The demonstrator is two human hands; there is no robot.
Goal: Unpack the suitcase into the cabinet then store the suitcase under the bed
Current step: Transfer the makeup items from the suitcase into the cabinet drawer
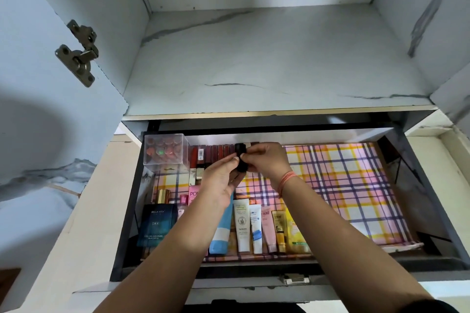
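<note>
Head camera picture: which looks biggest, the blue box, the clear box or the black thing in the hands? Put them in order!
1. Blue box and clear box: they look alike, and the blue one sits nearer, so I can't rank them.
2. Black thing: clearly smallest.

Both arms reach forward, hands meeting.
The left hand (pixel 221 183) and right hand (pixel 267 160) pinch 1 small black tube (pixel 241 157), fingers (pixel 230 160) curled.
</note>
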